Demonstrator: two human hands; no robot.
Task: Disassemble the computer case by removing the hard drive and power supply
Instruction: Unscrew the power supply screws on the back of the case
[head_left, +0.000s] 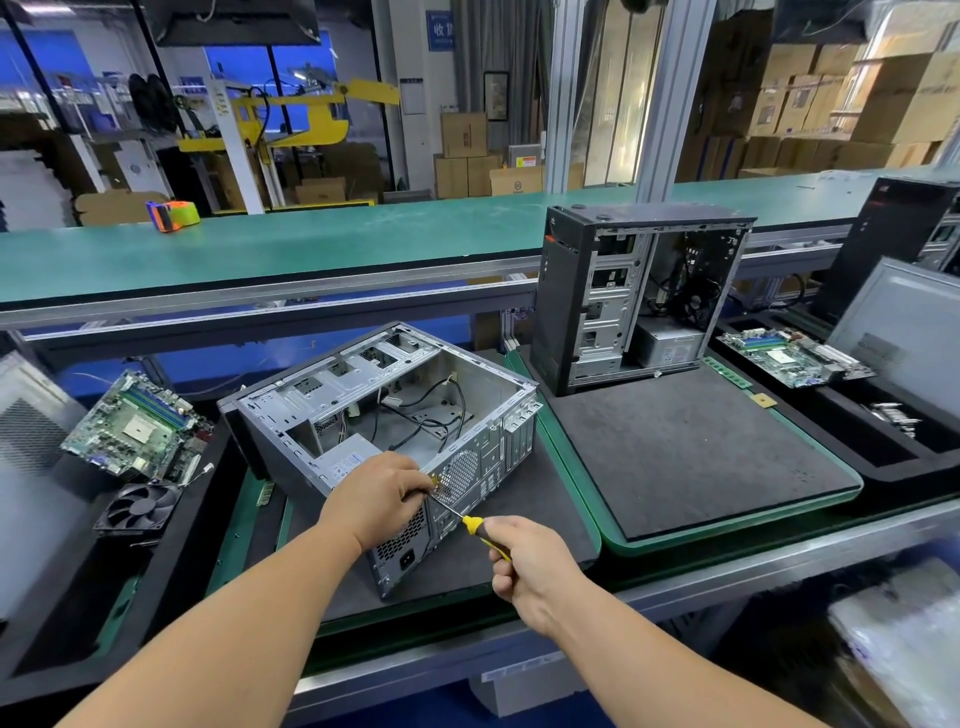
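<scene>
Our right hand (524, 558) gripped the screwdriver (475, 527), fingers curled round its yellow handle. Our left hand (382, 493) pinched its shaft against the computer case (395, 415), lying open on the tabletop (545, 525), power supply (345, 457) inside.

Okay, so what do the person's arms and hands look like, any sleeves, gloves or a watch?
Both arms are bare from the bottom edge of the picture up to the hands: no sleeves show. The left hand and the right hand have no gloves, and no watch, band or ring can be seen on either wrist or on the fingers that show. No cables or markings are visible on them.
</scene>
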